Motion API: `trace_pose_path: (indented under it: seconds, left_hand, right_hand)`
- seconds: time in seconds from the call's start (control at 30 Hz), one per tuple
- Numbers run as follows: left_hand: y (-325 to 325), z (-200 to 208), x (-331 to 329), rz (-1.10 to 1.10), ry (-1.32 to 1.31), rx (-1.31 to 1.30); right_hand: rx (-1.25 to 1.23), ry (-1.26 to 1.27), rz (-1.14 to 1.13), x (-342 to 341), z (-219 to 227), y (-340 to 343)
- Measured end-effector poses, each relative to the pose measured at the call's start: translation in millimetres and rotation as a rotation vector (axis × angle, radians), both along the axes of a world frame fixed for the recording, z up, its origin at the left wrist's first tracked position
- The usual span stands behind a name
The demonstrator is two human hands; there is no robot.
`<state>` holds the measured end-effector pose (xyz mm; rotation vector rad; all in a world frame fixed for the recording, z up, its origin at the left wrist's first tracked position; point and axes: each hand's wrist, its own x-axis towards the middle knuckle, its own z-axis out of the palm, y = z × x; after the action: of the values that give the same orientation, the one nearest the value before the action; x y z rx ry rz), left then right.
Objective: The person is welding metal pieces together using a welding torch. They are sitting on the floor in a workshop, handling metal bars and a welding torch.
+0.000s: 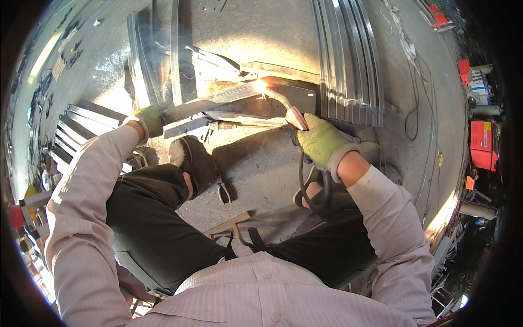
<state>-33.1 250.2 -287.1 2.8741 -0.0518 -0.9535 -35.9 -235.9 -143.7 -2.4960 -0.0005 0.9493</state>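
In a green glove, my right hand (321,139) is closed round the handle of a welding torch (296,117). Its curved neck reaches up and left to a bright arc (260,85) at the end of a metal bar (215,101). My gloved left hand (147,121) grips the bar's other end, and the fingers are partly hidden. Beneath the bar lies a flat metal plate (294,99) among other metal strips. From the torch a black cable (325,196) hangs down by my right leg. Glare hides the exact spot where the bar meets the metal under it.
Long metal profiles (348,60) lie side by side at the far right. More profiles (81,128) are stacked at the left. Pliers (224,192) rest on the concrete floor between my feet. A red machine (484,144) stands at the right edge, with loose cables (417,103) nearby.
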Motion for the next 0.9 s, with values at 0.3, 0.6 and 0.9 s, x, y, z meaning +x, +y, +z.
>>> trace_pose_path:
  seconds: [0.3, 0.6, 0.9]
  left_hand:
    - [-25, 39, 3, 0.021, 0.074, 0.131]
    - [-14, 21, 3, 0.062, 0.087, 0.115]
    - [-7, 12, 4, 0.016, 0.083, 0.087]
  right_hand:
    - [0.009, -0.116, 0.074, -1, -20, -5]
    - [0.026, -0.108, 0.047, 0, -17, -2]
    - [-0.005, -0.032, 0.021, -3, 2, 0]
